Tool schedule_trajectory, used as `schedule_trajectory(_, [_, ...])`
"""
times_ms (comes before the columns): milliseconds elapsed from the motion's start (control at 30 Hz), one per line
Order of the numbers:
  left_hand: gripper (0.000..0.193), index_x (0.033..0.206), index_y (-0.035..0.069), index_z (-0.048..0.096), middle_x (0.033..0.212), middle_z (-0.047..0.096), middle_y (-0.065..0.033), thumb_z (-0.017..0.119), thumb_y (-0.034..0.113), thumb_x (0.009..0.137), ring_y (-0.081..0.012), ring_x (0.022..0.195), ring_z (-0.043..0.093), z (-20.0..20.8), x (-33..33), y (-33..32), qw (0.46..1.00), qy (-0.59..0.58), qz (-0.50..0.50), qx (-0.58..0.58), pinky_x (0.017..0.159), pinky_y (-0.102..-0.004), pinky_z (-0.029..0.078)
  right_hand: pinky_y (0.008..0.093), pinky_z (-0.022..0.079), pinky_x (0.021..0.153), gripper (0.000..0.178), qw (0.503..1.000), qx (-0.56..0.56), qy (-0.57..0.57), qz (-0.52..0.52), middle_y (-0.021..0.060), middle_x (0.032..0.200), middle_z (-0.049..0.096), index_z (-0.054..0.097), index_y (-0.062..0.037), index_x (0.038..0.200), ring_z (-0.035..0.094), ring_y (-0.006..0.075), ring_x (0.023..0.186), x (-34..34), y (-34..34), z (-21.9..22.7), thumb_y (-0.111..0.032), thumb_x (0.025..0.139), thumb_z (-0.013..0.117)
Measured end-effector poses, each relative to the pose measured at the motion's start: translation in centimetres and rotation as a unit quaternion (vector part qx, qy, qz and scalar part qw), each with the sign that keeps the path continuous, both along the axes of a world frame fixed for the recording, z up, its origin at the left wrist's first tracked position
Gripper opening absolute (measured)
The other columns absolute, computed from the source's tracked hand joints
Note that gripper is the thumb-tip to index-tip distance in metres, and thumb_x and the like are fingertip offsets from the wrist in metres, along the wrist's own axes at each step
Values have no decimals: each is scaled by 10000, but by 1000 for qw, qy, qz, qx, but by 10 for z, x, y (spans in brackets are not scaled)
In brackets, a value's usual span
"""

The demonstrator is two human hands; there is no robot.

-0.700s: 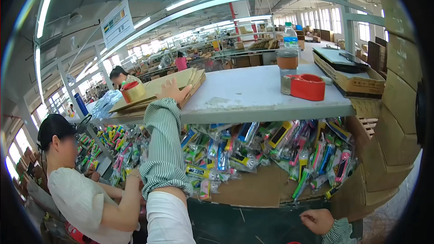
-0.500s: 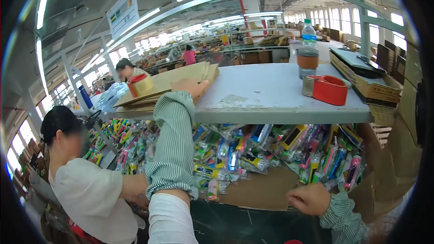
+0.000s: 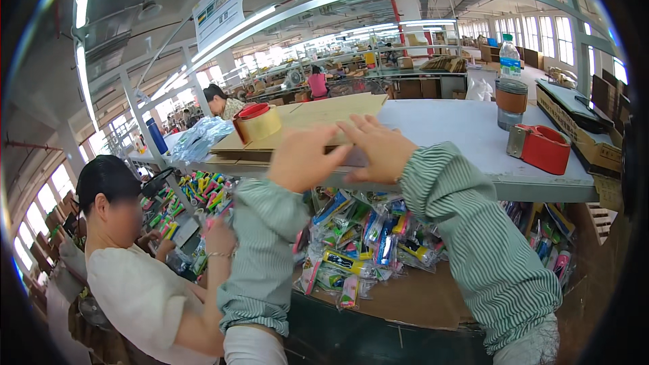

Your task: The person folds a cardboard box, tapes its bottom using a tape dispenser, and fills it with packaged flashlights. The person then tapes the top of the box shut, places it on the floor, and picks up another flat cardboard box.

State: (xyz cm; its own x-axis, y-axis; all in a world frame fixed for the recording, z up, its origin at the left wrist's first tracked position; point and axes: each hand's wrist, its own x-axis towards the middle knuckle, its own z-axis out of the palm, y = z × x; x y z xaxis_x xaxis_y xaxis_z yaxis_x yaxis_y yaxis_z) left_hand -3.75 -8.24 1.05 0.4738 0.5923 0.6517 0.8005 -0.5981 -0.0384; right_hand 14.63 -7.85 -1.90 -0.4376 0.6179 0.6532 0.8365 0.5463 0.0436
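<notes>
Both hands reach up to the near edge of a stack of flat cardboard sheets (image 3: 318, 118) on the raised desk (image 3: 460, 138). Left hand (image 3: 301, 159) has its grip curled over the front edge of the stack, fingers closed on the cardboard; right hand (image 3: 375, 149) lies just beside it with fingers spread across the same edge, touching the sheets, though I cannot tell whether it grasps them or only presses on them. Both forearms wear green-and-white striped sleeves (image 3: 473, 230) and come up from the lower edge.

The desk is a pale grey slab running across the middle of the view. Under it, a heap of small colourful packets (image 3: 368, 236) in clear wrapping lies on a sheet of brown cardboard. At the lower left a person in a light shirt (image 3: 135, 297) sits beside the heap, one hand raised near the left sleeve.

On the right rim of the desk rests an open cardboard box (image 3: 578, 122). Near it stands a red tape dispenser (image 3: 541, 147), and behind that a brown-banded cup (image 3: 511, 101) and a plastic bottle (image 3: 510, 61). On the far left end of the cardboard stack sits a roll of tape (image 3: 257, 122) with a red core.
</notes>
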Motion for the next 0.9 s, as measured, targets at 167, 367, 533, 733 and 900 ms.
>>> schedule_trajectory(167, [615, 1229, 25, 524, 1276, 504, -197, 736, 308, 725, -336, 1129, 523, 41, -113, 46, 972, -107, 156, 140, 926, -396, 430, 394, 467, 904, 433, 998, -34, -28, 35, 105, 1195, 557, 535, -66, 1213, 514, 323, 1120, -22, 11, 0, -344, 882, 560])
schedule_trajectory(367, [814, 1323, 103, 446, 1186, 548, -212, 780, 408, 646, -338, 1200, 476, 39, -151, 106, 975, -32, 219, 25, 952, -391, 426, 401, 482, 832, 325, 994, 27, -72, 79, 107, 1077, 605, 574, -52, 1136, 564, 284, 1020, -3, 10, 4, -203, 849, 566])
schedule_trajectory(533, [627, 1128, 89, 630, 1120, 609, -188, 760, 468, 646, -326, 1059, 574, 37, -125, 113, 969, 34, 237, -61, 852, -398, 470, 399, 479, 821, 306, 992, 20, -64, 105, 118, 1080, 609, 574, -37, 1097, 570, 295, 1005, 24, -4, 11, -141, 810, 587])
schedule_trajectory(733, [569, 1027, 56, 662, 884, 667, -158, 734, 487, 661, -304, 847, 640, 39, -82, 89, 985, -24, 165, -38, 782, -383, 483, 399, 488, 770, 225, 988, 96, -35, 113, 119, 945, 633, 583, -35, 998, 604, 295, 910, 52, -21, 8, -51, 781, 527])
schedule_trajectory(900, [543, 997, 73, 679, 901, 671, -164, 737, 479, 641, -301, 880, 639, 54, -118, 73, 977, -11, 210, -41, 783, -388, 490, 418, 486, 714, 231, 991, 122, -20, 61, 134, 915, 646, 584, -38, 1019, 613, 335, 821, 83, -25, 18, -46, 795, 527])
